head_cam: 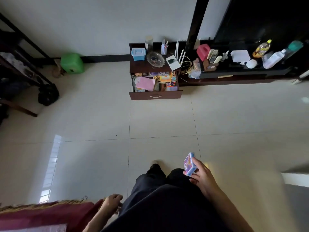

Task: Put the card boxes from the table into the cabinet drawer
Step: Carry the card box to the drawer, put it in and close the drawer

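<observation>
My right hand (202, 177) grips a small card box (189, 164) with a purple and pink face and blue edges, held low in front of my legs. My left hand (111, 203) hangs at my side with curled fingers and nothing in it, next to a red cloth. Across the tiled floor stands a small dark brown cabinet (138, 67) against the wall. Its drawer (155, 95) is pulled out and holds several colourful boxes and a pink packet (145, 83).
The cabinet top carries a blue plastic box (138, 54), a glass dish and a white router (173, 60). A long dark TV stand (242, 71) with bottles lies to its right. A green stool (72, 63), a black bag (48, 95) and a dark frame are at left. Red fringed cloth (46, 213) covers furniture at bottom left.
</observation>
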Demonstrator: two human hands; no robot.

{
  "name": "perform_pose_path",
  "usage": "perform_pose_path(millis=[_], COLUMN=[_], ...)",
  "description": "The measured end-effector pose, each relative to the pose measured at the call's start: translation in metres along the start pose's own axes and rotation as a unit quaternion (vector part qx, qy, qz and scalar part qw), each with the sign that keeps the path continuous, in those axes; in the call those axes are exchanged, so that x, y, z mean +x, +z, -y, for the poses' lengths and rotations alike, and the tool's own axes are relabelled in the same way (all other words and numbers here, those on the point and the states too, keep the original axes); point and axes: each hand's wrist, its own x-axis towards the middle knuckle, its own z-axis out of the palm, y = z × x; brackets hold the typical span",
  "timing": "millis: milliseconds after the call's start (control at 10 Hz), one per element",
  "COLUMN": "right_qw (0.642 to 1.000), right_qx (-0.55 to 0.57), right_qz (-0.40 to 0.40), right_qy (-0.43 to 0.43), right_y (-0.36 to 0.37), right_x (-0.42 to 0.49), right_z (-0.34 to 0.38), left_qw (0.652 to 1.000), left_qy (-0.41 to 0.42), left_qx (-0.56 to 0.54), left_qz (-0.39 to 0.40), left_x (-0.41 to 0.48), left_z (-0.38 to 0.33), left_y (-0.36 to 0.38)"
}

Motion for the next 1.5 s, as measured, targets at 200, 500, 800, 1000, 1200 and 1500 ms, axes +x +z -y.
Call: perform_pose_path(millis=[200, 500, 800, 1000, 1200, 1500], right_qw=[0.999, 0.998, 0.998, 0.998, 0.999, 0.998], right_qx=[0.044, 0.061, 0.023, 0.012, 0.01, 0.011], right_qz=[0.0, 0.013, 0.055, 0.056, 0.019, -0.03], right_qy=[0.033, 0.032, 0.02, 0.03, 0.034, 0.05], right_y=[-0.004, -0.018, -0.018, -0.001, 0.024, 0.061], right_x=[0.047, 0.161, 0.245, 0.282, 0.317, 0.364], right_z=[0.056, 0.181, 0.301, 0.353, 0.393, 0.463], left_qw=[0.997, 0.992, 0.988, 0.984, 0.991, 0.996], left_qy=[0.048, 0.095, 0.017, -0.044, -0.025, 0.034], left_qx=[-0.067, -0.085, -0.138, -0.162, -0.123, -0.082], left_qz=[-0.002, -0.022, -0.062, -0.054, -0.039, -0.006], left_x=[0.036, 0.09, 0.106, 0.134, 0.174, 0.217], left_z=[-0.15, -0.317, -0.365, -0.376, -0.427, -0.573], left_y=[-0.028, -0.059, -0.087, -0.111, -0.157, -0.227])
